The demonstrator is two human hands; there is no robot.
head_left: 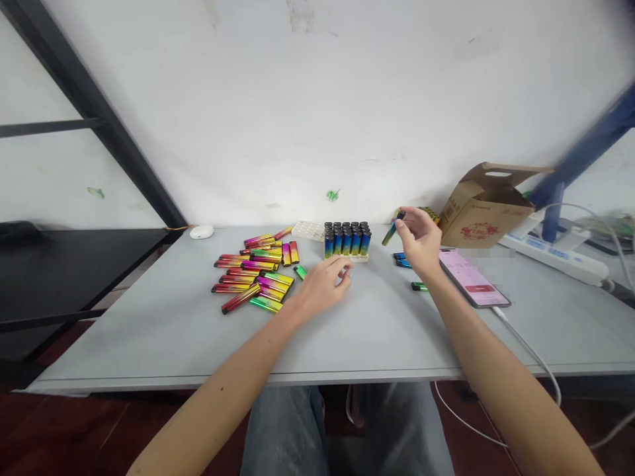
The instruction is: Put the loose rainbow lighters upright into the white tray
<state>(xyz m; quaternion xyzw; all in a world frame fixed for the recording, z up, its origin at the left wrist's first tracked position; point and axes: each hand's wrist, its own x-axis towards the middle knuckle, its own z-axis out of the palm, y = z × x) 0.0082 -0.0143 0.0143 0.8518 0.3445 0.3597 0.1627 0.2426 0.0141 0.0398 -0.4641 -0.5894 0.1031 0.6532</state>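
My right hand (419, 241) pinches a shiny blue-to-yellow tube with a black end (389, 235), held tilted above the table between thumb and fingers. In front of a white holed rack (364, 258) is my left hand (325, 284), its fingers loosely bent, thumb apart, nothing visible in them. Whether its fingertips touch the rack is unclear. Several blue metallic tubes (347, 241) stand upright in rows in that rack, black ends up. A green tube (300, 272) lies beside my left hand, partly hidden by it. Under my right wrist lie blue tubes (403, 260) and a green tube (419, 286).
Left of the rack is a loose pile of red, pink, yellow and green tubes (253, 271). A second white holed rack (310, 230) lies behind. To the right are a cabled phone (473, 281), an open cardboard box (483, 215) and a power strip (555, 254). A white case (201, 232) sits far left.
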